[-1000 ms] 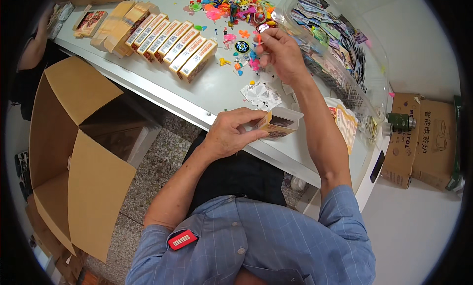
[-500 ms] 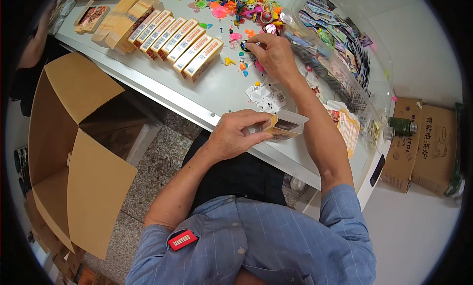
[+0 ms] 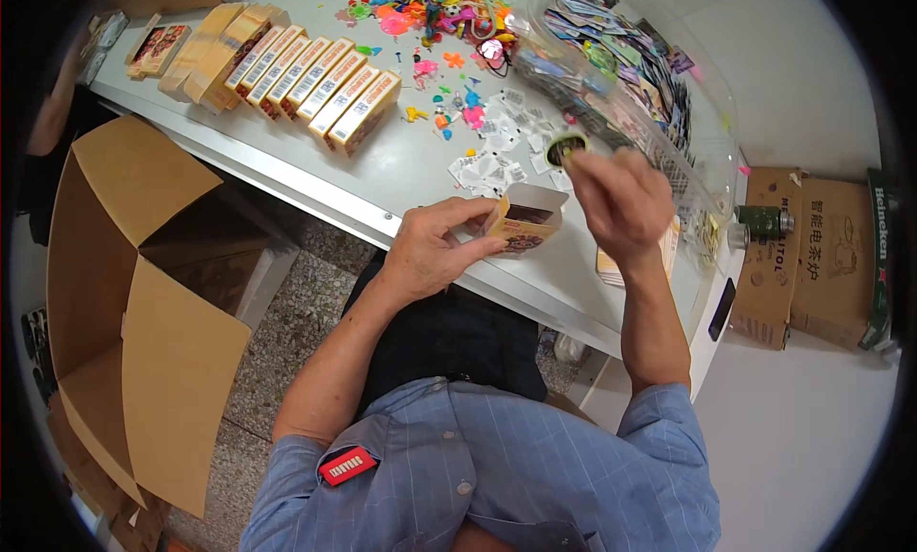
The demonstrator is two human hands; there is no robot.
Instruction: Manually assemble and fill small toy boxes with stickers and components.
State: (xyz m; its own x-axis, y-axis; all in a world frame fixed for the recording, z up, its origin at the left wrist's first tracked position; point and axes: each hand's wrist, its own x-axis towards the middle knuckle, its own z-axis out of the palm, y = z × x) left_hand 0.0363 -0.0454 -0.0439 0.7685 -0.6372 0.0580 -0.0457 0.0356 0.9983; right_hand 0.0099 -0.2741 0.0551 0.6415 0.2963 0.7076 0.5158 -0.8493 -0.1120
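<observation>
My left hand (image 3: 441,239) grips a small yellow-and-white printed carton (image 3: 528,229) by its left side, thumb in front and fingers behind. The carton's top is open, with a white flap standing up at the back. To the right of it, above the table, my right hand (image 3: 626,199) pinches a small round dark disc with a pale yellow-green rim (image 3: 566,151). Motion blurs that hand a little. Behind the carton lie several small white printed packets (image 3: 511,127). Partly hidden by my right wrist, a stack of flat yellow-and-white cartons (image 3: 611,265) rests on the table.
A row of filled-out cartons (image 3: 358,113) stands at the far left, beside bundles of flat ones (image 3: 210,55). Colourful small toys (image 3: 449,17) are heaped at the back. A clear plastic bin (image 3: 659,122) holds many cards. A large open cardboard box (image 3: 181,371) stands on the left.
My right hand has come back from the scattered toys toward the carton, bringing the round disc. The carton in my left hand has turned slightly and its opening is more upright.
</observation>
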